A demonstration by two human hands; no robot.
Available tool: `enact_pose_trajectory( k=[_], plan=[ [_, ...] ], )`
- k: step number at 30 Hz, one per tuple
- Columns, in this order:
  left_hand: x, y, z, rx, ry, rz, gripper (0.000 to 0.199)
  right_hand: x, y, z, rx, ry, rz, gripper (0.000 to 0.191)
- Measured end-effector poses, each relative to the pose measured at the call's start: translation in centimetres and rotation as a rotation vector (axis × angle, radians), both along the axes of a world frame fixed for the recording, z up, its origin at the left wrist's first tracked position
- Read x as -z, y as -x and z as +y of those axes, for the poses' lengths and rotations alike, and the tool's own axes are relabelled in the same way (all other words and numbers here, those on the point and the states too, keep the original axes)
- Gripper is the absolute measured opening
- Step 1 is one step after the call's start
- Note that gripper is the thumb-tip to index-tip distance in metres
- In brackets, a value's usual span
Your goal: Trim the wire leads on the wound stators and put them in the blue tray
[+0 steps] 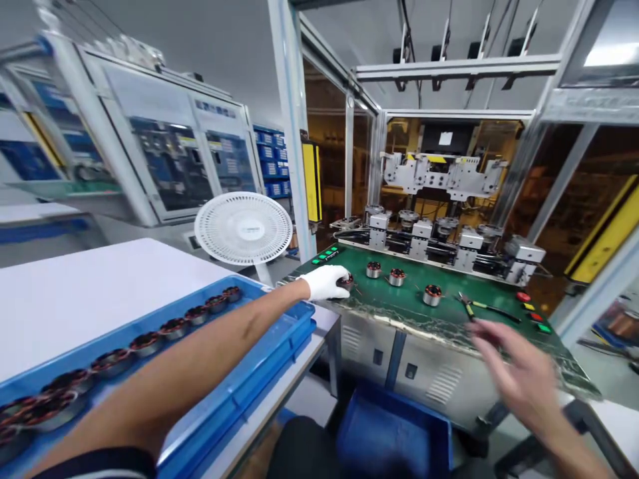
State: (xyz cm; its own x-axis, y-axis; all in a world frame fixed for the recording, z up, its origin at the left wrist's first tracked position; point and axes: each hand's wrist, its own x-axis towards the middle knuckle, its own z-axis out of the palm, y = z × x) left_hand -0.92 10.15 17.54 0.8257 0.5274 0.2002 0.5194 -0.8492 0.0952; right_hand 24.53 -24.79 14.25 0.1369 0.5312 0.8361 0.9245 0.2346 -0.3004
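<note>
My left hand [327, 283], in a white glove, is closed around a motor stator [348, 282] with copper windings at the left end of the green work surface [394, 299]. The glove partly hides this stator. To its right stand three more stators: one [373, 269] near the glove, a second [397, 277] beside it, and a third [432, 295] farther right. Cutting pliers [469, 306] with green-and-black handles lie spread on the surface. My bare right hand [519, 369] is blurred, thumb and fingers apart, its fingertips close to the pliers' nearer handle.
On the left, a blue tray [279, 339] holds a row of several stators on a white table [124, 266]. A white fan [243, 228] stands behind it. Metal fixtures [422, 236] line the machine's back. Buttons [534, 313] sit at right; a blue bin [394, 432] is below.
</note>
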Motion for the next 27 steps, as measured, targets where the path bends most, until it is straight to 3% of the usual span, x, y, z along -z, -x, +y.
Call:
enact_pose_trajectory(
  k=[4,6,9,16,22,27],
  plan=[
    [0.6,-0.3,-0.2,-0.054,0.004,-0.051,0.05,-0.7,7.2,12.0,-0.112,0.301,0.014,0.024],
    [0.9,-0.2,-0.2,-0.057,0.006,-0.07,0.047,-1.2,9.5,17.9,-0.025,0.445,0.035,0.029],
    [1.1,0.1,0.0,-0.033,0.017,-0.095,0.042,-1.8,11.2,22.5,0.018,0.637,0.026,0.021],
    [1.7,0.6,0.6,0.01,0.069,-0.209,0.037,-2.2,9.8,21.5,-0.007,0.68,-0.224,0.031],
    [1.7,0.7,1.4,0.034,0.128,-0.2,0.04,-2.8,9.2,21.8,0.069,0.723,-0.515,0.032],
    [2.1,0.5,2.0,0.055,0.169,-0.193,0.039,-2.5,8.7,21.2,-0.039,0.732,-0.557,0.04]
  ],
)
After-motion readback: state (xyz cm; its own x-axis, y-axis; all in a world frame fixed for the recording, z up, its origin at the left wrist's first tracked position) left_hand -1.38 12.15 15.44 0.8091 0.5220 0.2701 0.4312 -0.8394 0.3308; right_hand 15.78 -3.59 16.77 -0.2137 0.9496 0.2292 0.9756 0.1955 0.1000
